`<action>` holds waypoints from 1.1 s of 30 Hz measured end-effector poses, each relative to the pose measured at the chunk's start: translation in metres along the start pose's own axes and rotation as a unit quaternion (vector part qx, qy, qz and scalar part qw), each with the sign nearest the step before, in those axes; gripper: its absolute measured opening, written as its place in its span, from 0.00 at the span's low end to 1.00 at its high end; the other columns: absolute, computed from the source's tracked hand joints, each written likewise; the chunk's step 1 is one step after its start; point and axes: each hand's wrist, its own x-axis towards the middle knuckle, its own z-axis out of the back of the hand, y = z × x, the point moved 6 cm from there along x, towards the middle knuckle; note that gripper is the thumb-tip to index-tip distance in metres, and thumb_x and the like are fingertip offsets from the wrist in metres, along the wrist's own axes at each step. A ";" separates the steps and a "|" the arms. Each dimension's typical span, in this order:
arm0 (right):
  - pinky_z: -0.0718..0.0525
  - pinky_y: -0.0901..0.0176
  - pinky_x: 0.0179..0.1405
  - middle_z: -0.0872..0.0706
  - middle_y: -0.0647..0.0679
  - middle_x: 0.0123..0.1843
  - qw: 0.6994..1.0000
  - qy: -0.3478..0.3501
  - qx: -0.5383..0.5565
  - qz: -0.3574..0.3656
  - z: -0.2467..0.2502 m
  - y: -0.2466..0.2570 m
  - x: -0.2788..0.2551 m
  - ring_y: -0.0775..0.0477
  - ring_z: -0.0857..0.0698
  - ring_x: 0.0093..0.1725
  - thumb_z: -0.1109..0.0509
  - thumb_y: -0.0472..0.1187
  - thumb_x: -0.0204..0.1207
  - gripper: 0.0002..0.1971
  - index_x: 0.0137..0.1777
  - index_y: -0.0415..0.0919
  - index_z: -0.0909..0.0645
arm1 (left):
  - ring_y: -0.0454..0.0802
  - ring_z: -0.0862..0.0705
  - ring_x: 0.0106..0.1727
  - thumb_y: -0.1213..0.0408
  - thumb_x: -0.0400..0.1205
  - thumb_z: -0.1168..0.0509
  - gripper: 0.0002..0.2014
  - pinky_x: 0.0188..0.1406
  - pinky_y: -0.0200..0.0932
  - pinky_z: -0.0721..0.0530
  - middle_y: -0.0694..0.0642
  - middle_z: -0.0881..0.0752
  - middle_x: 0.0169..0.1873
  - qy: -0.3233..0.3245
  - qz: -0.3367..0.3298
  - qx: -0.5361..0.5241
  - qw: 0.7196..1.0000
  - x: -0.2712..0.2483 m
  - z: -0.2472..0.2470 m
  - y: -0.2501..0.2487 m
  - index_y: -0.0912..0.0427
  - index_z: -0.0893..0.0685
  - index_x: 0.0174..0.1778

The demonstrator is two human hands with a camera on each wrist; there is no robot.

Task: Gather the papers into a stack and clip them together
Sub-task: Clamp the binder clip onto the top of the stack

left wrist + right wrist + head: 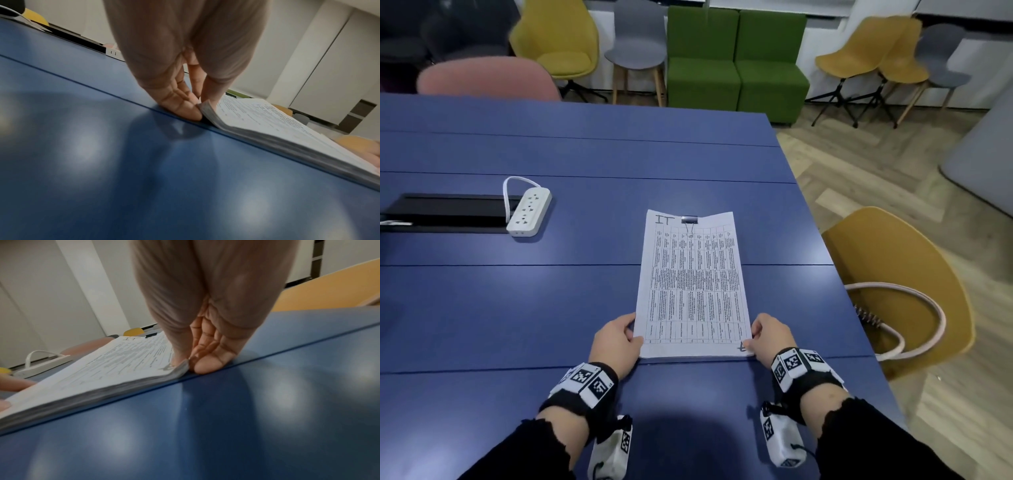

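the stack of papers [693, 284] lies flat on the blue tabletop [517, 308], near its right edge, long side running away from the person; a black binder clip [689, 219] sits clamped on the middle of the far short edge, its wire handle folded down over the printed table; "it" is handwritten at the far left corner; the left hand [616, 339] pinches the near left corner, thumb on top of the sheets and fingers [180, 107] curled against the edge and resting on the tabletop; the right hand [770, 337] pinches the near right corner the same way, thumb on the top sheet, fingers [209, 360] tucked at the corner, which lifts slightly; a white power strip [529, 210] lies well apart to the left, beside a black cable tray [448, 212]; a mustard chair [914, 281] stands just off the right edge of the tabletop.
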 end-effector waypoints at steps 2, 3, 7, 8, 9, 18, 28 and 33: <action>0.28 0.62 0.32 0.21 0.50 0.37 1.000 -0.012 0.001 0.008 0.000 0.000 -0.003 0.48 0.23 0.37 0.28 0.35 0.71 0.10 0.40 0.42 0.28 | 0.51 0.20 0.40 0.72 0.77 0.35 0.19 0.38 0.38 0.25 0.51 0.19 0.32 -0.006 0.006 0.011 1.000 -0.002 -0.002 0.000 0.53 0.15 0.64; 0.29 0.63 0.29 0.21 0.50 0.37 1.000 -0.015 0.001 0.009 0.000 0.000 -0.005 0.48 0.23 0.37 0.28 0.35 0.71 0.10 0.40 0.41 0.28 | 0.53 0.19 0.43 0.71 0.78 0.34 0.18 0.42 0.40 0.24 0.52 0.18 0.35 -0.010 0.013 0.019 1.000 -0.002 -0.002 0.001 0.55 0.17 0.64; 0.30 0.65 0.27 0.19 0.47 0.41 1.000 -0.016 -0.004 0.005 0.000 0.002 -0.007 0.47 0.22 0.38 0.28 0.35 0.72 0.09 0.41 0.41 0.29 | 0.56 0.17 0.52 0.67 0.79 0.32 0.16 0.53 0.48 0.19 0.58 0.15 0.49 -0.015 0.059 0.044 0.997 -0.001 -0.006 0.005 0.60 0.24 0.62; 0.28 0.63 0.29 0.18 0.46 0.42 1.000 -0.012 -0.011 0.005 0.000 0.003 -0.007 0.46 0.22 0.40 0.28 0.35 0.72 0.10 0.41 0.41 0.29 | 0.56 0.17 0.52 0.67 0.79 0.33 0.14 0.52 0.48 0.19 0.58 0.15 0.51 -0.010 0.067 0.052 0.996 0.001 -0.007 0.005 0.60 0.24 0.59; 0.26 0.61 0.34 0.18 0.44 0.44 1.000 -0.009 -0.022 0.006 0.000 0.005 -0.008 0.45 0.21 0.42 0.29 0.35 0.73 0.09 0.42 0.40 0.29 | 0.56 0.17 0.51 0.68 0.78 0.33 0.12 0.50 0.47 0.19 0.59 0.15 0.52 -0.002 0.073 0.062 0.995 0.002 -0.007 0.004 0.59 0.24 0.56; 0.25 0.58 0.44 0.18 0.41 0.58 0.989 0.015 -0.143 0.037 -0.005 0.018 -0.011 0.43 0.24 0.46 0.36 0.34 0.78 0.10 0.59 0.36 0.27 | 0.56 0.17 0.54 0.58 0.67 0.22 0.28 0.48 0.46 0.19 0.58 0.20 0.56 0.086 0.087 0.152 0.981 0.004 -0.009 -0.010 0.59 0.29 0.56; 0.23 0.60 0.41 0.15 0.42 0.55 0.986 0.026 -0.159 0.036 -0.001 0.019 -0.006 0.44 0.22 0.42 0.35 0.33 0.76 0.14 0.33 0.43 0.36 | 0.56 0.18 0.58 0.56 0.68 0.22 0.31 0.56 0.48 0.18 0.58 0.23 0.59 0.080 0.081 0.186 0.976 0.004 -0.012 -0.015 0.60 0.30 0.60; 0.24 0.60 0.39 0.20 0.45 0.46 0.986 0.026 -0.158 0.037 0.000 0.019 -0.007 0.43 0.22 0.41 0.36 0.31 0.76 0.18 0.30 0.45 0.40 | 0.56 0.18 0.59 0.56 0.69 0.22 0.30 0.56 0.47 0.18 0.59 0.23 0.60 0.077 0.082 0.189 0.975 0.002 -0.012 -0.016 0.60 0.30 0.61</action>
